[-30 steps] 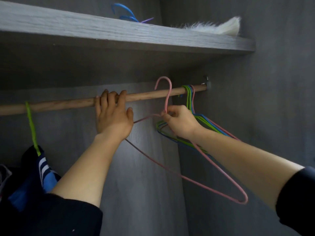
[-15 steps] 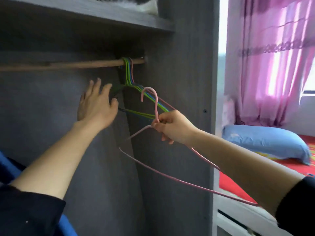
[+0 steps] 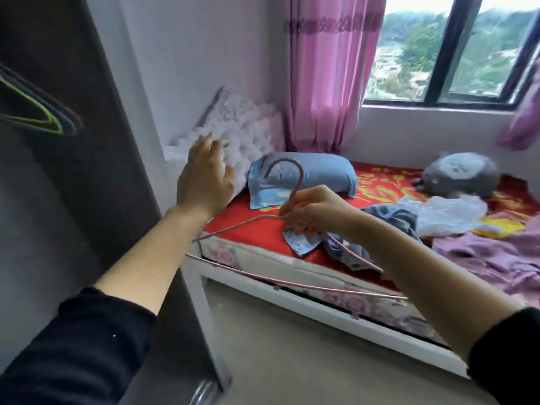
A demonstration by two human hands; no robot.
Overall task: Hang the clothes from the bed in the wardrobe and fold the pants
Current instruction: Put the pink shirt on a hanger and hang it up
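far left: dark grey wardrobe side panel fills the edge of the view. inside it a bunch of green and blue hangers is seen, blurred; what they hang from is out of frame.

left hand: raised in the air between wardrobe and bed, back of the hand toward the camera. fingers are stretched and slightly spread; nothing is held and nothing is touched. black sleeve is pushed up the forearm. a white tufted headboard is seen behind it.

pink hanger: held in the air over the near edge of the bed, hook upward, well apart from the wardrobe. no garment is on it. its lower bar runs across in front of the bed frame.

right hand: fingers are curled round the hanger's neck just below the hook, which is pinched between thumb and fingers.

bed: red sheet, white frame. a blue pillow lies at the head end. to its right, the clothes lie in loose heaps on the sheet: a blue-grey garment partly hidden by the right forearm, a white garment beside it, a purple garment nearest the right edge. which of these are the pants cannot be told.

behind: a pink curtain; a grey plush toy on the bed under the window.
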